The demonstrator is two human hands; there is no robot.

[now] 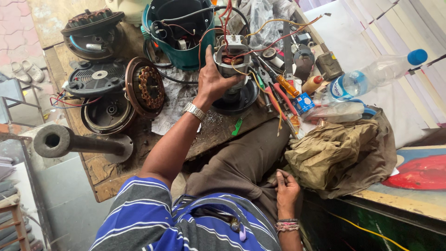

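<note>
Bottle: clear plastic water bottle (371, 74) lying on its side at the bench's right edge, blue cap pointing right, blue-and-white label band around its middle.
Small box: little blue carton (304, 103) with a pale printed face, just left of the bottle, beside the red-handled pliers (281, 100).
Paper: crumpled printed sheet (179, 100) flat on the wooden bench (107, 172), under the left forearm.
Motor: grey electric motor (232, 60) standing upright on a dark round base, red and yellow wires sprouting from its top, teal housing (183, 32) right behind it.
Left hand: left hand (213, 81) stretched forward, arm nearly straight, metal watch on the wrist, fingers and thumb wrapped on the motor's side, clamped on it.
Right hand: right hand (287, 188) down at the lap, fingers curled loosely, resting by the edge of the khaki cloth (339, 153); nothing in its grip.
</note>
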